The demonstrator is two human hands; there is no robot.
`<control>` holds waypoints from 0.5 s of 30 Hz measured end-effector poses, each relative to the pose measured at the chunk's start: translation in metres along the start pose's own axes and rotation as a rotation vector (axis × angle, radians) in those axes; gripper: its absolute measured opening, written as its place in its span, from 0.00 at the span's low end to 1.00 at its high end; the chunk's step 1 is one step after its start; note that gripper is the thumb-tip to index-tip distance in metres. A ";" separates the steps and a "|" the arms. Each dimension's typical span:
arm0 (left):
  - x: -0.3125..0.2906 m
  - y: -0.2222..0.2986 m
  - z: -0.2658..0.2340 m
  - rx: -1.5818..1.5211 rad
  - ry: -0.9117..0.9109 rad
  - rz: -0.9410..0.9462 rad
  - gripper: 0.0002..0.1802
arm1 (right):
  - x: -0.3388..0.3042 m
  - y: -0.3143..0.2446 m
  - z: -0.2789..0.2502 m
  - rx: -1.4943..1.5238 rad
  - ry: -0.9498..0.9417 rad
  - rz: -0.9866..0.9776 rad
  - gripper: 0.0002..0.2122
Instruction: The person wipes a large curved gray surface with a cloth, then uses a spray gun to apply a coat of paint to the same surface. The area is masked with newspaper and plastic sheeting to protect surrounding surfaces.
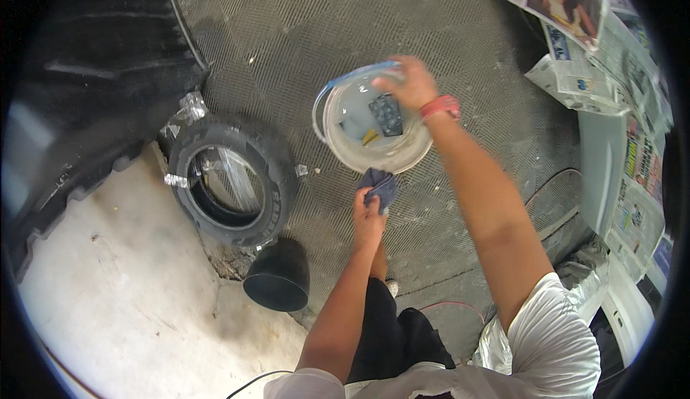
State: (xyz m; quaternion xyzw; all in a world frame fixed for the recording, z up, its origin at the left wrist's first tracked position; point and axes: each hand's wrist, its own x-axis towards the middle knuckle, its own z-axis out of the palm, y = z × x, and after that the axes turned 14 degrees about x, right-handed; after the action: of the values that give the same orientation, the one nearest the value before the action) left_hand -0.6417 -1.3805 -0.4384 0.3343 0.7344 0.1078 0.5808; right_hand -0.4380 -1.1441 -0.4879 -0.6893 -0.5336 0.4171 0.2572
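Note:
A pale translucent bucket (413, 156) stands near the middle of the view, with cloudy water in it. In the water I see a dark, bumpy rectangular block (388, 114) and a small yellow piece (370, 137). My right hand (411, 84) is at the bucket's far right rim, thumb on the inner side and fingers curled over the edge, slightly blurred. A blue strip (359, 73) runs along the far rim. Just nearer than the bucket, my left hand (369, 216) is closed around a bunched blue-grey cloth (379, 189).
Left of the bucket lies a black tyre (277, 176) with silver tape on it; a dark bucket (277, 280) lies close by. A large black moulded panel (100, 68) fills the far left, above a white surface (144, 270). Newspaper-covered panels (586, 76) line the right. A thin red cable (460, 303) crosses the textured floor.

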 end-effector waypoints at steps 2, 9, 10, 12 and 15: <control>-0.007 -0.007 0.002 -0.072 0.023 0.044 0.22 | -0.018 -0.027 0.007 -0.348 -0.108 -0.270 0.30; -0.066 -0.007 0.006 -0.485 -0.165 -0.104 0.30 | -0.173 -0.033 -0.026 -0.516 -0.544 0.158 0.13; -0.077 -0.001 0.009 -0.449 -0.188 -0.080 0.28 | -0.194 -0.028 -0.040 -0.462 -0.491 0.165 0.13; -0.108 0.012 0.006 -0.153 -0.225 -0.021 0.24 | -0.252 -0.034 -0.057 -0.305 -0.413 0.224 0.15; -0.163 0.031 0.017 0.091 -0.299 0.080 0.19 | -0.338 -0.061 -0.099 -0.016 -0.145 0.335 0.17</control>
State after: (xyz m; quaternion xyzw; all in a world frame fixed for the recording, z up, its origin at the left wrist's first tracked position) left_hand -0.5975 -1.4611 -0.2995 0.4015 0.6299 0.0466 0.6632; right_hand -0.4133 -1.4378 -0.2863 -0.7387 -0.4317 0.4985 0.1395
